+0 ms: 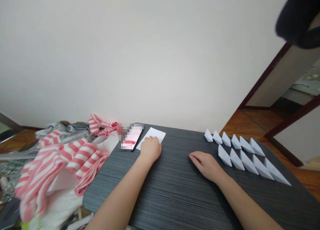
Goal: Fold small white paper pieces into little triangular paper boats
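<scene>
My left hand (151,148) is closed over the near right part of some white paper (155,133), which lies flat on the dark table. Its fingers curl under, so their tips and anything in them are hidden. Just left of the paper lies a phone (133,136) with a lit, partly blurred screen. My right hand (205,164) rests on the table with its fingers curled together, and nothing shows in them. To its right, folded white paper boats (236,159) stand in two slanting rows, the nearest one close to my wrist.
The dark wood-grain table (172,190) stands against a white wall (155,63). Red-and-white striped cloth (82,155) and other clothes are heaped along the left side. A doorway with a wooden floor (240,125) is at the right. A dark blurred object (297,19) hangs at the upper right.
</scene>
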Motion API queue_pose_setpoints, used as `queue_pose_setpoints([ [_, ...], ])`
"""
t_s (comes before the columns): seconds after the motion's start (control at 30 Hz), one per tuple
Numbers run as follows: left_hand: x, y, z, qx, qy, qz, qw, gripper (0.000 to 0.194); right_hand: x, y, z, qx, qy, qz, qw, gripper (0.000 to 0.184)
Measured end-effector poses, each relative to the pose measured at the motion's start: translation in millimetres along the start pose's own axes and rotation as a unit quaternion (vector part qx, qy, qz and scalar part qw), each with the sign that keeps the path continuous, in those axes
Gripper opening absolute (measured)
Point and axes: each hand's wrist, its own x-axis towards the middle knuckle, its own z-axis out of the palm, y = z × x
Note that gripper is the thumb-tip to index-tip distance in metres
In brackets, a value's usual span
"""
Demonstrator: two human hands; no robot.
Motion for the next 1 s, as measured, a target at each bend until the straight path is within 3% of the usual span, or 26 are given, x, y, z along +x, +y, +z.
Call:
queue_pose_setpoints([
  [0.3,14.3,-8.9,-11.3,0.016,-0.051,0.007,0.999,0.050,0.7,-0.6,-6.6,0.028,-0.013,0.017,0.999,0.025],
  [0.5,19.6,-17.5,-15.3,0.000,-0.057,0.035,0.998,0.036,0.6,0.6,-8.5,0.037,-0.023,0.025,0.999,0.026],
  [0.7,16.1,-18.7,-18.3,0.007,-0.025,0.006,1.000,0.028,0.4,1.8,-8.4,0.048,-0.017,0.026,0.998,0.026],
  [0.83,4.9,-16.1,-36.7,-0.002,0.029,-0.012,1.000,0.031,0.7,2.1,-9.0,0.070,-0.010,0.030,0.997,0.025],
  [0.9,-3.0,-9.6,-49.4,-0.132,0.097,0.005,0.986,0.030,0.7,2.3,-8.7,0.098,0.001,0.036,0.995,0.025],
  [0.97,-10.7,2.0,-57.9,-0.326,0.080,0.044,0.941,0.030,0.4,2.3,-7.8,0.155,0.022,0.057,0.986,0.025],
  [1.0,-14.0,9.3,-59.0,-0.431,0.044,0.055,0.899,0.030,0.1,2.0,-7.1,0.199,0.033,0.071,0.977,0.028],
])
